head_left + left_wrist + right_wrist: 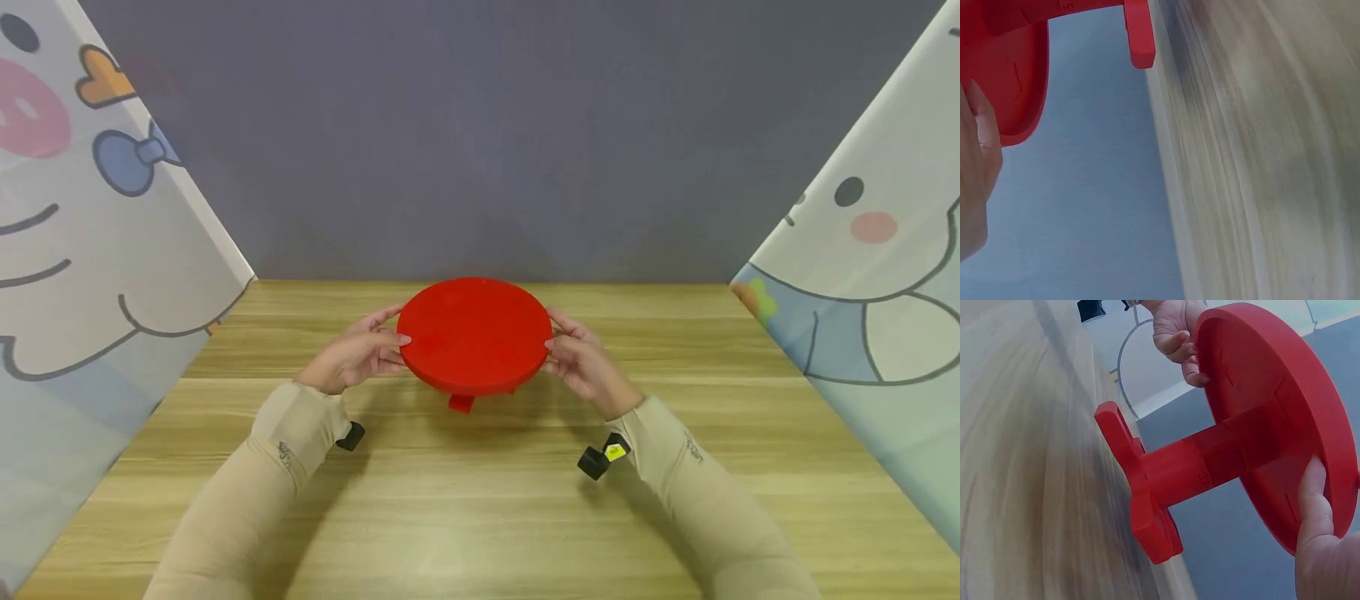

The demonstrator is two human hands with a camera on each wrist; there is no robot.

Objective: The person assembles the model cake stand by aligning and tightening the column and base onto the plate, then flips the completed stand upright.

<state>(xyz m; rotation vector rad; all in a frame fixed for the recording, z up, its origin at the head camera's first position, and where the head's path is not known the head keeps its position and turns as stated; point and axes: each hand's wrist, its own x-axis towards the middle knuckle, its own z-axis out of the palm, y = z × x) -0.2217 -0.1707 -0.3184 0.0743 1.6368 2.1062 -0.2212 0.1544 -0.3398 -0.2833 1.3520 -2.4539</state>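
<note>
Between my two hands is a red round-topped pedestal stand (pixel 475 333), its disc tilted toward the head camera. My left hand (pixel 356 354) grips the rim on the left, thumb on top and fingers underneath. On the opposite side my right hand (pixel 588 367) holds the rim the same way. The right wrist view shows the underside: a thick stem (pixel 1204 465) with raised marks runs down to splayed feet (pixel 1154 531), close over the wooden table. One foot (pixel 1139 37) also shows in the left wrist view.
The wooden table (pixel 480 508) runs back to a grey wall panel (pixel 480 142). Cartoon-printed panels stand at the left (pixel 90 250) and right (pixel 862 267). Small black devices sit at the left wrist (pixel 350 436) and right wrist (pixel 594 462).
</note>
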